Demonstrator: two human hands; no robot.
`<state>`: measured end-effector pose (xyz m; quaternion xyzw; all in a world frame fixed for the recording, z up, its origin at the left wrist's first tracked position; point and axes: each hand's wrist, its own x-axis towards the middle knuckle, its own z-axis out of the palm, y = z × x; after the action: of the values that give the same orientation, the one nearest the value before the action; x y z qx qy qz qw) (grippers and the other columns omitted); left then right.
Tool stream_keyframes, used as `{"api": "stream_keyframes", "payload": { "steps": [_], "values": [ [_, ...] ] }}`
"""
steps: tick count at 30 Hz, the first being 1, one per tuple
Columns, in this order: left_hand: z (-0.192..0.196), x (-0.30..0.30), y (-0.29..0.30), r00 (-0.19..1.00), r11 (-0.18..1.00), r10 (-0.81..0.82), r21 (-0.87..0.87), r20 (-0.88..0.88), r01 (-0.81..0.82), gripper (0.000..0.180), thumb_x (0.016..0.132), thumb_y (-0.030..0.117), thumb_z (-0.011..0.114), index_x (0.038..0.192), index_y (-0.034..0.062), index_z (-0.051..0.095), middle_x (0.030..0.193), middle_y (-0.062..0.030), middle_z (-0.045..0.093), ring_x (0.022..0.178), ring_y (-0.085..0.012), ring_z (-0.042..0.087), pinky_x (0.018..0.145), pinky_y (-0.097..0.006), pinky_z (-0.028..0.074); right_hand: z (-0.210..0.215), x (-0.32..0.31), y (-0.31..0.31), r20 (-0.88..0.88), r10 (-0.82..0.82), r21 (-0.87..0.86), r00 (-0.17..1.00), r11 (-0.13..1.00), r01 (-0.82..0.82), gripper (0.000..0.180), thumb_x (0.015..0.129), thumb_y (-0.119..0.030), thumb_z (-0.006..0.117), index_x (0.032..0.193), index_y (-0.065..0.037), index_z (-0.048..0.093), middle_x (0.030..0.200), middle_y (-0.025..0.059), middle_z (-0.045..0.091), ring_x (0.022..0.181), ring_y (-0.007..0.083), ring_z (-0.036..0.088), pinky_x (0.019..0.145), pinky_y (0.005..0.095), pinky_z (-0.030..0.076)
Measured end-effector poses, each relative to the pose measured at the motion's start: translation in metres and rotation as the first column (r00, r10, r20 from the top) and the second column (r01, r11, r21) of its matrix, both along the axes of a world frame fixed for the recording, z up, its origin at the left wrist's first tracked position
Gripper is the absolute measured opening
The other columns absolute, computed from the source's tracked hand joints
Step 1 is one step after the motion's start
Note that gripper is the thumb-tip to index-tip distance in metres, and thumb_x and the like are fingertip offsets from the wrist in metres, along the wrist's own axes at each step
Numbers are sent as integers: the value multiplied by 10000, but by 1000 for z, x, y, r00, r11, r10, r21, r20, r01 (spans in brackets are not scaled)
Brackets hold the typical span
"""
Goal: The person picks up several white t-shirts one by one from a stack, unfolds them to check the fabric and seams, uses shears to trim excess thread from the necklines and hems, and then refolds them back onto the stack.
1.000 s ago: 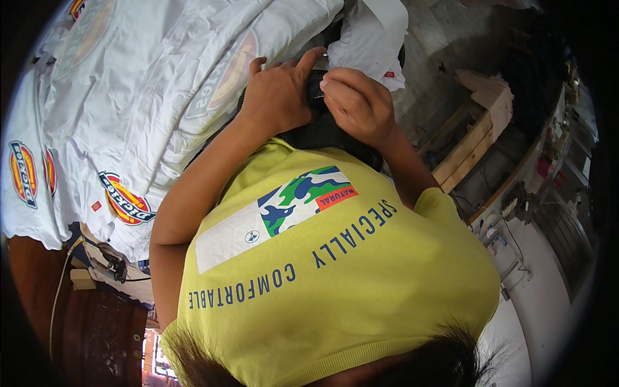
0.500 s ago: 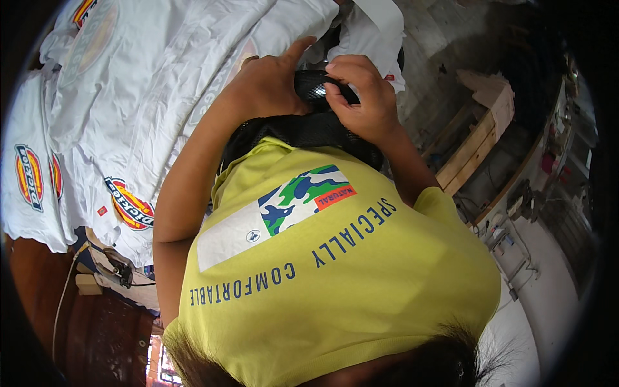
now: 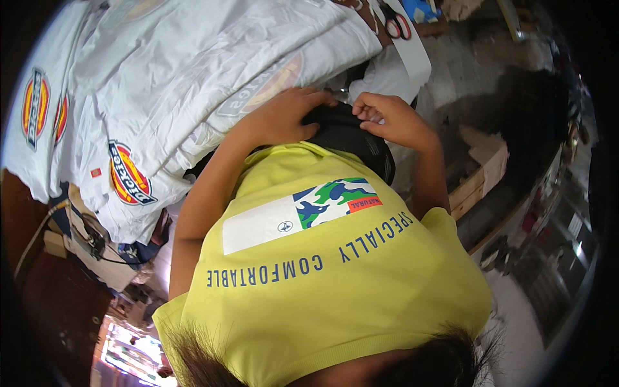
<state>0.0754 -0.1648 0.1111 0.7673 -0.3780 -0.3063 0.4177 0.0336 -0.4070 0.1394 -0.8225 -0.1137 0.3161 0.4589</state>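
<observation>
Black mesh-like cloth [image 3: 348,132] lies bunched over my lap, just beyond the hem of the yellow shirt I wear. My left hand [image 3: 287,116] rests at its left side, thumb apart from the fingers, with dark cloth between them. At the cloth's right edge my right hand [image 3: 393,120] is curled, fingertips drawn toward the thumb. A small pale spot shows by those fingertips, too small to name. Left of my left hand spreads a heap of white printed garments [image 3: 187,71].
Scissors [image 3: 397,26] with red-and-black handles lie at the top, by a white strip [image 3: 412,58]. A wooden beam [image 3: 469,191] with pinkish cloth [image 3: 485,149] over it stands to the right. A dark cable [image 3: 119,261] runs below the garments at left.
My view has shifted, so the scissors now show at the top. My right hand has drawn away from the left, and the shiny dark opening between them is no longer seen.
</observation>
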Motion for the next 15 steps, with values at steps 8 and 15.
{"api": "stream_keyframes", "payload": {
  "steps": [8, 15],
  "values": [
    [-77, -82, 249, -81, 17, 898, -217, 433, -976, 323, 808, 87, 582, 1111, -9, 522, 1019, -101, 577, 930, -174, 545, 798, -270, 427, -57, 95, -15, 322, -91, -163, 942, 975, 150, 257, 805, -186, 608, 1013, -43, 558, 887, 70, 581, 754, 126, 544, 684, 247, 435],
    [-74, -119, 305, -225, -212, 942, -78, 251, -974, 329, 840, 211, 606, 1041, -46, 560, 880, -65, 592, 799, -111, 537, 696, -211, 420, -123, 204, 30, 586, -287, -90, 758, 906, 413, 452, 763, -367, 642, 1048, -23, 575, 959, 143, 592, 863, 245, 583, 745, 330, 457]
  ]
}}
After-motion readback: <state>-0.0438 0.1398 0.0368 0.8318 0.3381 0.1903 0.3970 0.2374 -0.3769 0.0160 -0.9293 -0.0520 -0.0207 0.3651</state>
